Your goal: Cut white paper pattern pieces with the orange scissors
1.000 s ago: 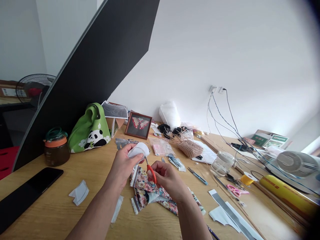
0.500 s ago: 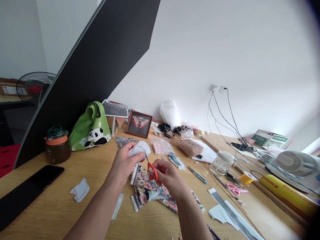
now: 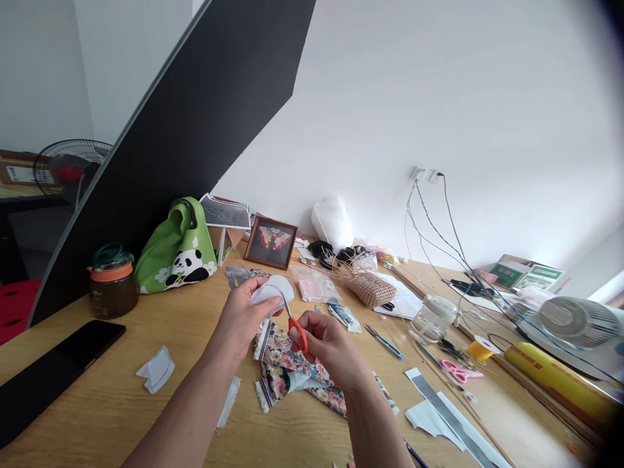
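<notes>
My left hand (image 3: 248,313) pinches a rounded white piece (image 3: 273,290), of paper or thin fabric; I cannot tell which. In my right hand (image 3: 319,341) is a pair of scissors (image 3: 298,333) with orange handles. Their blades meet the edge of the white piece, close to my left thumb. Below both hands, floral fabric (image 3: 283,364) with frayed edges lies crumpled on the table. A white cut scrap (image 3: 156,370) rests to the left of my left forearm, and a narrow pale strip (image 3: 228,403) lies between my arms.
A black phone (image 3: 63,380) and a lidded jar (image 3: 113,286) stand at the left, by a green panda bag (image 3: 180,250). On the right are a blue cutter (image 3: 385,341), pink scissors (image 3: 458,372), a glass jar (image 3: 435,317) and a small fan (image 3: 575,318). Cables (image 3: 451,250) hang from the wall.
Almost nothing differs. Both hands, the scissors and the white piece hold nearly the same place; the view has shifted very slightly.
</notes>
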The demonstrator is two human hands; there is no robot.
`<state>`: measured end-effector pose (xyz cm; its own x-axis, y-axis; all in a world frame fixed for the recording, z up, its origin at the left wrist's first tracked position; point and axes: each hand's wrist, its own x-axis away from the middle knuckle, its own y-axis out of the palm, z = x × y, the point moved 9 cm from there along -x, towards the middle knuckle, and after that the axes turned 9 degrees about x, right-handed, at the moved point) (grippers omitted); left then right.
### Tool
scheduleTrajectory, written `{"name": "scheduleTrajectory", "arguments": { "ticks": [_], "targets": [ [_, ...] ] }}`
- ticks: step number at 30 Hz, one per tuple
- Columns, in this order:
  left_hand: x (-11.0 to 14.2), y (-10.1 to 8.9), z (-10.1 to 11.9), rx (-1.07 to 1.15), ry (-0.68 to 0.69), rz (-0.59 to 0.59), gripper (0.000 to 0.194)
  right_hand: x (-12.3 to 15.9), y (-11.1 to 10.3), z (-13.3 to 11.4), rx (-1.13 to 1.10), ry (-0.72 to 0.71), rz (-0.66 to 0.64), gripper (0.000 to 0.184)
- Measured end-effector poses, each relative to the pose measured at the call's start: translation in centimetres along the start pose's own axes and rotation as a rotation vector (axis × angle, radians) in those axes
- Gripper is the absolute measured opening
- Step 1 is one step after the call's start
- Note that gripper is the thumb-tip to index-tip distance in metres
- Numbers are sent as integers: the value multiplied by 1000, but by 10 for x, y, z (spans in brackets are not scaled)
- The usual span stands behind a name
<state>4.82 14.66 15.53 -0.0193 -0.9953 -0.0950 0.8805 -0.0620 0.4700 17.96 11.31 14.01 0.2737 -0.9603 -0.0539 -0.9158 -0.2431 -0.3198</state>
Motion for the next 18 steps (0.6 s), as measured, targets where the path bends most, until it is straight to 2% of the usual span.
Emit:
{"name": "scheduleTrajectory", "arguments": {
  "ticks": [18],
  "targets": [
    [2,4,2,-4,-12,-10,39,2,0,-2,30,-2,-7,43]
  ]
}}
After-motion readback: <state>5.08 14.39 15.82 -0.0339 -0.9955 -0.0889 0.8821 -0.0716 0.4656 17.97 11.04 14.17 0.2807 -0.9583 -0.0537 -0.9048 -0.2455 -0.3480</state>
